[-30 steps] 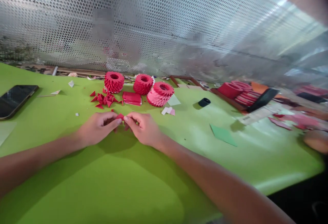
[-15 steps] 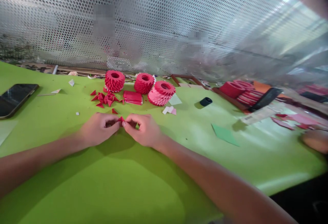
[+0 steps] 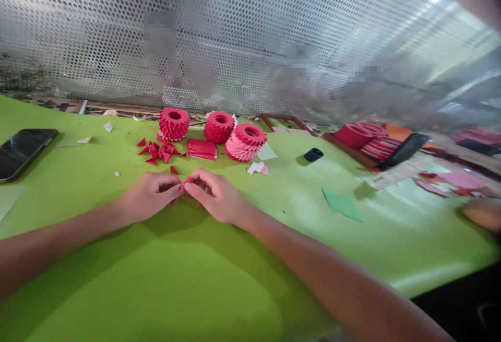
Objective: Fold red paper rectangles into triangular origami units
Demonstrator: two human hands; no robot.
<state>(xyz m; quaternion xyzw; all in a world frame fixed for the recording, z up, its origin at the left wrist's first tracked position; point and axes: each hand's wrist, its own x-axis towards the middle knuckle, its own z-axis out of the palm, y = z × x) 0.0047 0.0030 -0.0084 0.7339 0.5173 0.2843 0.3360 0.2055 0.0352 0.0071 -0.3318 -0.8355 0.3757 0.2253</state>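
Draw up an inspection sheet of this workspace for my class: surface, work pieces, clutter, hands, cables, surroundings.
Surface: green tabletop, shiny toward the right.
Work pieces: small red paper piece, partly hidden by fingers; heap of red folded pieces; red paper stack; three hollow paper rolls.
Clutter: phone at left; black cylinder and green sheet at right.
Hands: left hand and right hand pinch the small red paper piece.
Cables: nothing seen.
Surroundings: perforated panel behind.

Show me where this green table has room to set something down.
Largest: the table's near part, between both forearms. Another lies between the right forearm and green paper, bare but for a dark speck. Crowded: beyond the left hand and right hand, with red triangles, red paper stack and three paper rolls.
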